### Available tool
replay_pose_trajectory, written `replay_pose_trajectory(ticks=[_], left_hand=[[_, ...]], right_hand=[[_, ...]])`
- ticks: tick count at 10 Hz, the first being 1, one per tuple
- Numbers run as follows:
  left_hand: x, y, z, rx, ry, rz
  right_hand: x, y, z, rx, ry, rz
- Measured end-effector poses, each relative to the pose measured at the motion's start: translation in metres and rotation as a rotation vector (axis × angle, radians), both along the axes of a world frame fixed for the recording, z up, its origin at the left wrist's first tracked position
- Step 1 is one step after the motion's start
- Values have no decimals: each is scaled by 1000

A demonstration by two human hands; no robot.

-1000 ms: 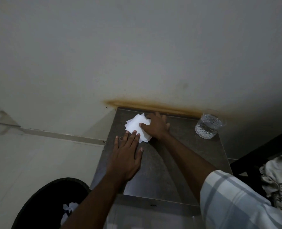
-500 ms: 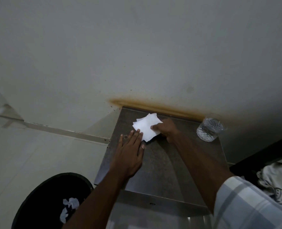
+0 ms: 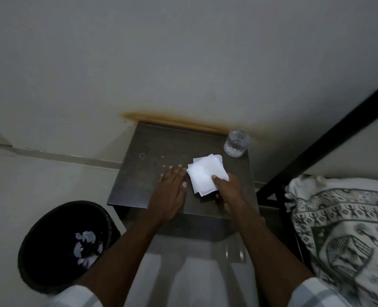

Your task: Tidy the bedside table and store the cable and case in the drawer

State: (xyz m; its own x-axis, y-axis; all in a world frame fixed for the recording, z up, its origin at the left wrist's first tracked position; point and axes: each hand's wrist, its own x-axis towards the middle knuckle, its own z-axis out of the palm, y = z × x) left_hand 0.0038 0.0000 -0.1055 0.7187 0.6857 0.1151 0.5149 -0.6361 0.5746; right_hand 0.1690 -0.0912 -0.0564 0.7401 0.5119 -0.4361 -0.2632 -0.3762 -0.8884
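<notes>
A dark bedside table (image 3: 143, 147) stands against the wall. On its right half lies a white folded tissue pad (image 3: 203, 173). My right hand (image 3: 226, 191) grips the pad's near right corner, thumb on top and fingers under it. My left hand (image 3: 170, 193) rests flat on the tabletop just left of the pad, fingers together and spread forward, holding nothing. No cable or case shows. The drawer front (image 3: 196, 227) below the tabletop is shut.
A glass of water (image 3: 236, 144) stands at the table's back right corner. A black bin (image 3: 39, 247) with crumpled white paper sits on the floor at the left. A bed with a patterned pillow (image 3: 347, 229) and dark frame is at the right.
My right hand has slid the tissue pad from the back left of the tabletop to its right half, nearer the front. My left hand stays flat on the table.
</notes>
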Motion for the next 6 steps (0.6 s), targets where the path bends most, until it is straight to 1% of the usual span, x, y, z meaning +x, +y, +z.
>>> replay_pose_trajectory(ticks=[1,2,3,4,5,6], left_hand=[[3,-19,-1,-37,85,31],[3,-27,0,-55,128,51],[2,-38,9,-51,213,7],[0,-39,16,-70,253,-34],[-7,-35,28,-39,268,-63],[-8,-35,42,-10,229,-61]], right_hand=[[14,-46,-12,-95,-46,-59],[21,-68,-19,-127,-58,-96],[26,-84,-18,-177,-153,-102],[26,-86,-6,-260,-237,-30],[20,-91,7,-466,-416,115],[18,-100,18,-679,-590,149]])
